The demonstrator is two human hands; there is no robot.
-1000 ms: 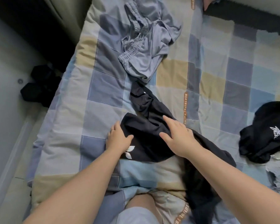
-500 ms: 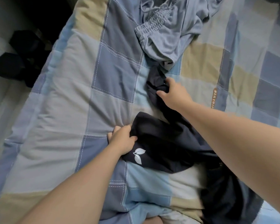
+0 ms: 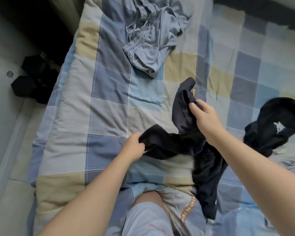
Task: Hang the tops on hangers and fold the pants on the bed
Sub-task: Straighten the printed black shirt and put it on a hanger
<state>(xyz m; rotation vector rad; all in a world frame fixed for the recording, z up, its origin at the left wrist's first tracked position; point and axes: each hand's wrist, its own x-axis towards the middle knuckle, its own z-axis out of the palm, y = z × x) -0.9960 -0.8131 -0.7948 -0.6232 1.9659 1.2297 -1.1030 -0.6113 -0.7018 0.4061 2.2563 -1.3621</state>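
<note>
A dark navy garment point(image 3: 199, 150) lies crumpled across the checked quilt point(image 3: 109, 103) in the middle of the bed, one end trailing toward my knees. My left hand point(image 3: 134, 147) grips its left end, fingers curled round the cloth. My right hand point(image 3: 204, 116) pinches a raised fold of its far end, lifted a little off the quilt. Light blue-grey shorts point(image 3: 152, 41) with an elastic waistband and drawstring lie bunched farther up the bed. A black garment point(image 3: 276, 126) with a white logo sits in a heap at the right.
Beyond the bed's left edge is the floor, where black dumbbells point(image 3: 32, 79) lie. A dark gap runs along the top left. My knee in pale shorts point(image 3: 146, 222) shows at the bottom. No hanger is in view.
My right hand has pulled the far end of the dark garment to the right and lifted it. My left hand has bunched the near end, hiding the white leaf logo.
</note>
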